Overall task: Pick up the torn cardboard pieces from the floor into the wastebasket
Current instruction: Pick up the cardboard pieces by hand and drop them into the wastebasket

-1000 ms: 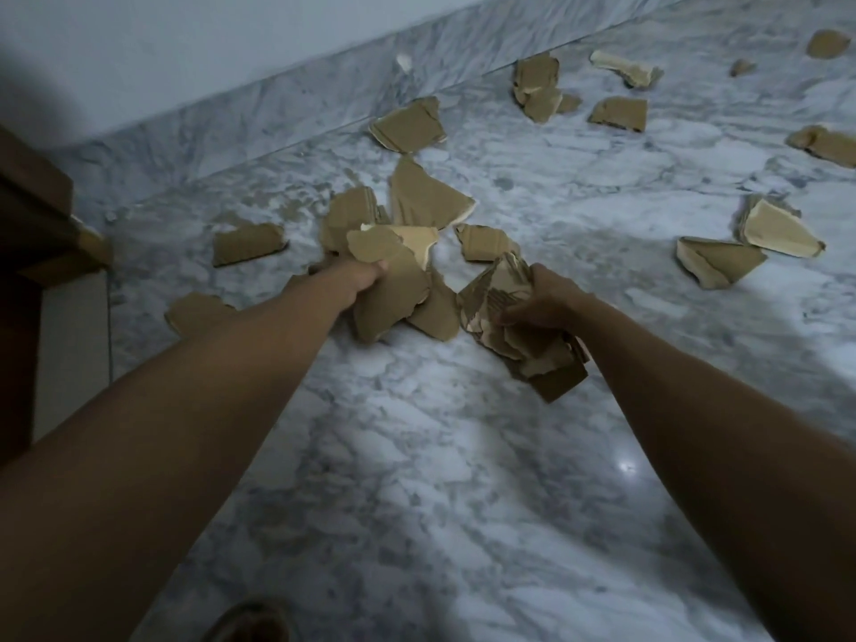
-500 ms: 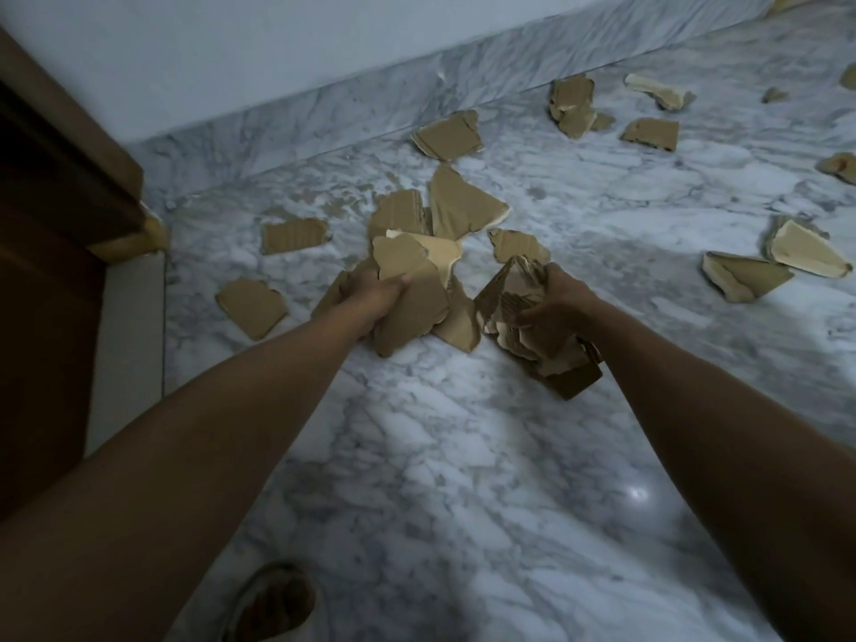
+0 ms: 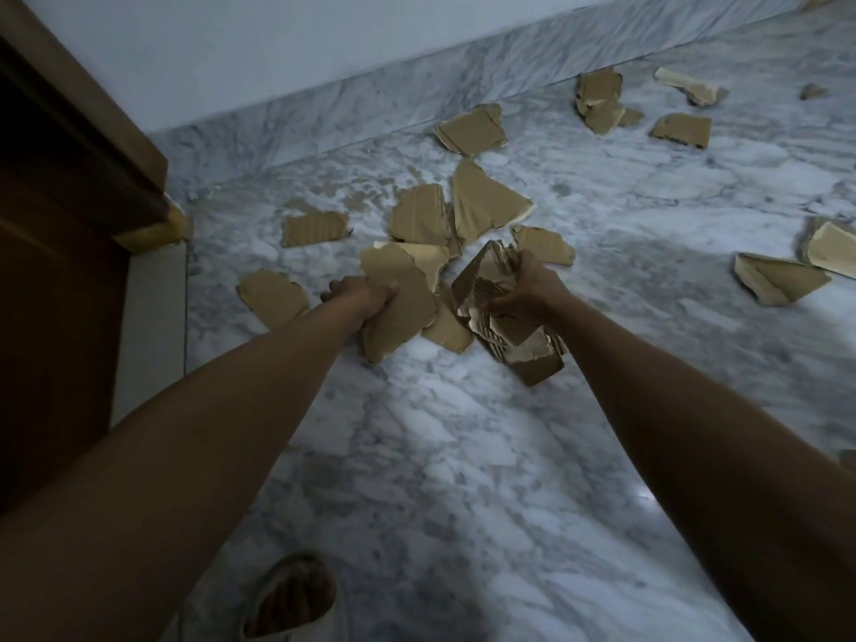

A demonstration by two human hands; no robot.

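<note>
While strewn over the marble floor (image 3: 463, 456), torn cardboard pieces (image 3: 481, 203): light, stiff, ragged-edged, probably prone to slipping from a loose stack. Best taken flat by a broad edge. Left hand (image 3: 366, 296), grip clenched on one large piece (image 3: 398, 312). Right hand (image 3: 532, 289), grip grasping a thick bundle (image 3: 514, 335). Wastebasket out of view.

Foot (image 3: 289, 600) cut off below

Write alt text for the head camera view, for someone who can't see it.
Two bare arms reach down over a marble floor: the left hand grips a large cardboard piece and the right hand a bundle of scraps. More torn pieces lie scattered toward the wall.
</note>
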